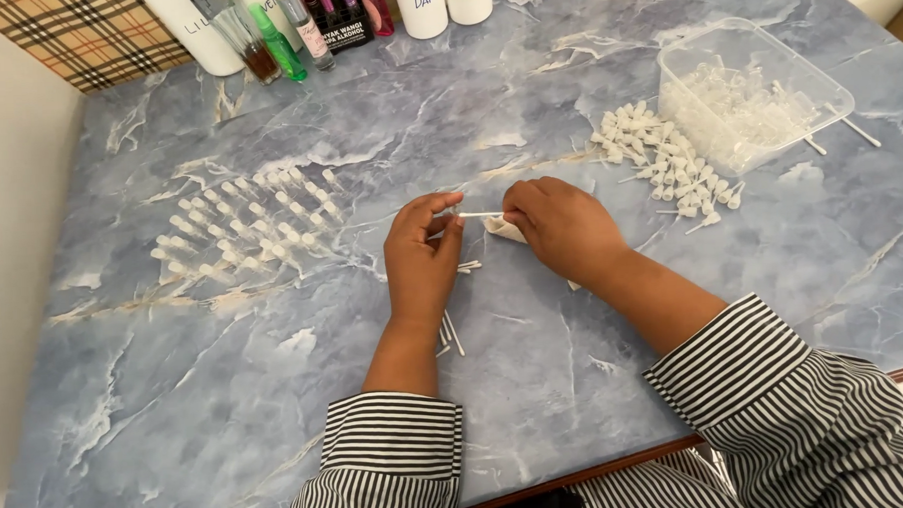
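My left hand and my right hand meet at the middle of the blue marbled table. Between their fingertips runs a thin white tube, held level, with each hand pinching one end. Under my right hand's fingers sits a small white pad or cloth. A few loose thin tubes lie on the table beneath my left wrist. Both sleeves are black and white striped.
Rows of small clear vials with white caps lie at the left. A pile of white spray caps sits beside a clear plastic tub at the back right. Bottles and white containers line the far edge.
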